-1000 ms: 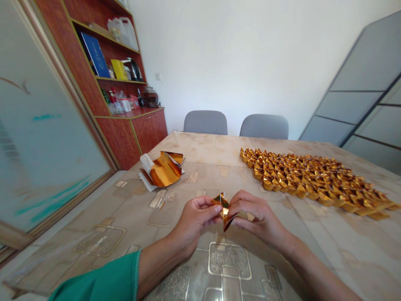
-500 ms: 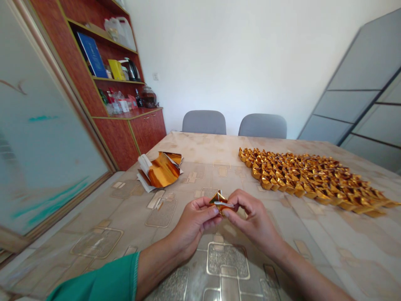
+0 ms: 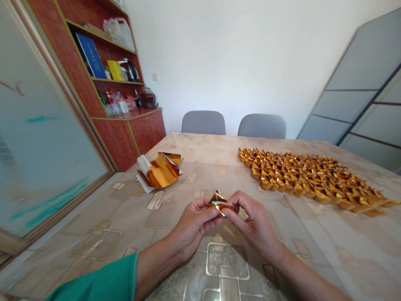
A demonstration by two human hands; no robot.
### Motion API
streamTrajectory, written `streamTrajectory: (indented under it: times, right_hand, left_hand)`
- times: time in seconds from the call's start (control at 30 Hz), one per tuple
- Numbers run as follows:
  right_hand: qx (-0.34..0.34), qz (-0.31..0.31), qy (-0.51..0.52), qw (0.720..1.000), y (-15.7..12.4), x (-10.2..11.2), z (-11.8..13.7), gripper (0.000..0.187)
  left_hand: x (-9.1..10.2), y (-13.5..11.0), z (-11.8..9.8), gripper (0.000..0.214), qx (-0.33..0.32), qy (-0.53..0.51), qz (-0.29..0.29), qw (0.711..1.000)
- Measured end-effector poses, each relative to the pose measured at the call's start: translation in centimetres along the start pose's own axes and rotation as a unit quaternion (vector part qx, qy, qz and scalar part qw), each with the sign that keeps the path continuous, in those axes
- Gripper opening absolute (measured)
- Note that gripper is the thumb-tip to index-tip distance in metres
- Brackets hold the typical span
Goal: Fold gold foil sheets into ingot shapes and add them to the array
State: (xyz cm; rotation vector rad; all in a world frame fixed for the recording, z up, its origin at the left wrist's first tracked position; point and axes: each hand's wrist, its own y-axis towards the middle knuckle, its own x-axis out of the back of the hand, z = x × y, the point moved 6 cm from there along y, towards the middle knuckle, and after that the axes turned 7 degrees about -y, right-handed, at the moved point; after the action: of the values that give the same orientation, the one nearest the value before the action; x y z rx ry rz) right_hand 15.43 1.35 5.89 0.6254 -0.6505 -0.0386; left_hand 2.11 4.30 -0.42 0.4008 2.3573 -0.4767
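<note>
A small folded gold foil paper [image 3: 218, 200], white on its inner side, is held above the near middle of the table. My left hand [image 3: 194, 221] pinches its left end between thumb and fingers. On the right end, my right hand [image 3: 250, 215] is closed with thumb and index finger gripping the edge. The paper's front flap bends outward and a pointed gold corner stands up behind it. Part of the paper is hidden behind my fingertips.
Loose gold foil sheets [image 3: 163, 171] lie curled at the left of the patterned table [image 3: 131, 209]. Many folded gold foil pieces [image 3: 300, 177] stand in rows at the right. Two grey chairs [image 3: 203, 122] stand behind the table, and a red-brown cabinet [image 3: 147, 125] is at the left.
The front flap of the foil paper is bent slightly further open between my fingers. Both hands keep their grip in nearly the same place.
</note>
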Motion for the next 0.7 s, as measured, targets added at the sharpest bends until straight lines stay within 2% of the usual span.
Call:
streamTrajectory:
  times: [0.33,0.7]
  right_hand:
    - [-0.002,-0.045,0.015,0.999,-0.06,0.10,-0.19,0.014]
    - [-0.028,-0.054,0.012,0.998,-0.12,0.18,-0.42,0.016]
  left_hand:
    - [-0.51,-0.24,0.30,0.035,0.024,-0.027,0.012,0.999]
    - [-0.98,-0.64,0.12,0.028,-0.010,-0.015,0.037,0.999]
